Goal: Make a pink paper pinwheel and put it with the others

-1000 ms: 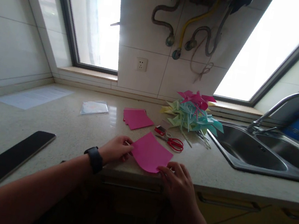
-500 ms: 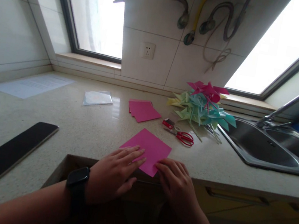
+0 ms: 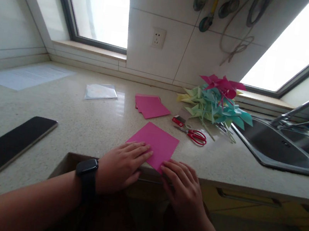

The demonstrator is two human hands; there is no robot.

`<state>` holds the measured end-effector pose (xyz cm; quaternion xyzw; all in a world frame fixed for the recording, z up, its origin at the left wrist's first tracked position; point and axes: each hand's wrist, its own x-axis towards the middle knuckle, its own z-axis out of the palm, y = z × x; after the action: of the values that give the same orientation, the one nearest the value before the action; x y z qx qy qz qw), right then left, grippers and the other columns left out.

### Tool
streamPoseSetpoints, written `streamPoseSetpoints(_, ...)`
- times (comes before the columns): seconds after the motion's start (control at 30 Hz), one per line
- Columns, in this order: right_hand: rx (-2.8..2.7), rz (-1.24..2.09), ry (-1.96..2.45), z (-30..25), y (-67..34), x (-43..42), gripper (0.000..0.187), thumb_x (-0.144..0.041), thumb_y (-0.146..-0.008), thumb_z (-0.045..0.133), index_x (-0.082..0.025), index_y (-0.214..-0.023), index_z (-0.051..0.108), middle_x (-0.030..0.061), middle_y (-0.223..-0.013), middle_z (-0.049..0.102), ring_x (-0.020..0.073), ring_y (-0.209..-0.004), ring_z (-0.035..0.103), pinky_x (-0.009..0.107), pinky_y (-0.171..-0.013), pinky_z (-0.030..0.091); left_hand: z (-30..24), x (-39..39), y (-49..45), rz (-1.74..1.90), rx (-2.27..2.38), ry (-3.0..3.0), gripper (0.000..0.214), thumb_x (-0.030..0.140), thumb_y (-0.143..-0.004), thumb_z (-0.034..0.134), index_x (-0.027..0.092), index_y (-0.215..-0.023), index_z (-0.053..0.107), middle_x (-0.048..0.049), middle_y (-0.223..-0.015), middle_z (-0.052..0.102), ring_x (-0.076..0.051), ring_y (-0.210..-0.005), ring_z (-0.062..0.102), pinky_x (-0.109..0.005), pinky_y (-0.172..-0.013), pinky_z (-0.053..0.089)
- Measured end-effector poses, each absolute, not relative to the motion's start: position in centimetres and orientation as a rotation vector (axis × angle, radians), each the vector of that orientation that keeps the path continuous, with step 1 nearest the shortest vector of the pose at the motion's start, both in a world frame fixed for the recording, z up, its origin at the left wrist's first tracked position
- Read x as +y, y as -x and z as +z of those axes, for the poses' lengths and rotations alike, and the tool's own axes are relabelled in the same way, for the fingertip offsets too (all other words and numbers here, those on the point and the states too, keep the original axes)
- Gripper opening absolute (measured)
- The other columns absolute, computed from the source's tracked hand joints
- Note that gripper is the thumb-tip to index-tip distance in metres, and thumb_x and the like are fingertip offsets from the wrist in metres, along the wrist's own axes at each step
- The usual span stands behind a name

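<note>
A pale speckled countertop (image 3: 89, 121) runs the width of the view. A steel double sink (image 3: 278, 148) is set into its right end, under a curved faucet (image 3: 305, 106). A dark phone (image 3: 6, 144) lies face up near the left front edge, and a white printed sheet (image 3: 26, 75) lies far back on the left. A pile of paper pinwheels (image 3: 217, 104), green, teal and pink, sits by the sink's left rim.

Both of the person's hands rest at the counter's front edge, close together but not touching. The left hand (image 3: 121, 165), with a black watch (image 3: 86, 175) on its wrist, lies palm down and fully spread. Its straight fingers press on the near left part of a pink paper square (image 3: 157, 143). The right hand (image 3: 182, 186) is also palm down, fingers loosely bent and a little apart, with the fingertips on the sheet's nearest corner. Neither hand grips anything; both only press the paper to the counter.

The pink paper square lies flat at the front edge in the middle of the counter, turned so one corner points at the person. Its far half is uncovered, evenly magenta, and shows no crease; the near corner is hidden under the fingers.

Behind it is a loose stack of pink sheets (image 3: 151, 106), with a clear plastic sleeve (image 3: 100, 91) to their left. Red-handled scissors (image 3: 195, 135) lie between the stack and the pinwheels, blades toward a small red object (image 3: 178, 120) too small to identify.
</note>
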<state>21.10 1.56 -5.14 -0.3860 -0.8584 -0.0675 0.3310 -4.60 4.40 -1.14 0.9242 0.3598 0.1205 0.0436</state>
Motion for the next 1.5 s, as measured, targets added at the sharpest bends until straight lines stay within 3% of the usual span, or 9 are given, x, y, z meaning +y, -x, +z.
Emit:
streamPoseSetpoints(0.2,-2.178,-0.132,0.998,-4.3,-20.6,2.0,0.029,-0.014,-0.093,0.059,-0.027,-0.119,0.063,0.0061,-0.107,0.075,0.0247,-0.103,0.068,0.044,-0.091,0.05,-1.2,4.3,4.6,0.321,1.094,-2.843,0.067,0.026,-0.09,0.057,0.018,-0.153,0.035,-0.0102,-0.16,0.038,-0.028,-0.147,0.035,-0.045,-0.121,0.028)
streamPoseSetpoints(0.53,-2.17,-0.153,0.91,-4.3,-21.1,2.1,0.023,-0.008,-0.089,0.065,-0.019,-0.11,0.064,0.0054,-0.104,0.074,0.0206,-0.099,0.066,0.039,-0.089,0.048,-1.1,4.4,4.7,0.309,1.081,-2.87,0.066,0.022,-0.089,0.056,0.017,-0.152,0.036,-0.0097,-0.16,0.039,-0.025,-0.147,0.035,-0.045,-0.121,0.029)
streamPoseSetpoints(0.73,-2.167,-0.146,0.911,-4.6,-21.2,2.4,0.022,-0.008,-0.089,0.066,-0.019,-0.107,0.063,0.0055,-0.103,0.074,0.0207,-0.096,0.066,0.04,-0.088,0.048,-1.2,4.5,4.8,0.347,1.007,-2.952,0.066,0.021,-0.09,0.054,0.018,-0.153,0.034,-0.0086,-0.163,0.032,-0.024,-0.151,0.027,-0.043,-0.123,0.025)
streamPoseSetpoints(1.03,-2.123,-0.165,0.866,-5.1,-21.2,2.3,0.022,-0.006,-0.087,0.067,-0.017,-0.106,0.064,0.0078,-0.105,0.073,0.021,-0.098,0.065,0.041,-0.088,0.05,-1.2,4.6,4.6,0.309,0.861,-2.947,0.061,0.021,-0.091,0.053,0.022,-0.15,0.038,-0.0049,-0.158,0.041,-0.024,-0.145,0.038,-0.045,-0.121,0.031)
streamPoseSetpoints(1.27,-2.042,-0.279,0.849,-7.5,-20.8,0.5,0.037,-0.001,-0.08,0.069,-0.014,-0.115,0.066,0.01,-0.11,0.073,0.0239,-0.11,0.064,0.046,-0.098,0.051,-1.1,4.6,4.7,0.34,0.869,-2.921,0.059,0.02,-0.091,0.055,0.024,-0.148,0.041,-0.0045,-0.157,0.043,-0.024,-0.144,0.04,-0.045,-0.12,0.033)
streamPoseSetpoints(1.5,-2.039,-0.323,0.839,-9.1,-21.0,0.0,0.052,0.004,-0.08,0.058,-0.01,-0.129,0.062,0.0142,-0.123,0.069,0.0287,-0.122,0.06,0.053,-0.105,0.049,-1.2,4.7,4.7,0.345,0.864,-2.919,0.059,0.021,-0.091,0.055,0.024,-0.148,0.042,-0.0054,-0.157,0.043,-0.023,-0.146,0.037,-0.044,-0.121,0.031)
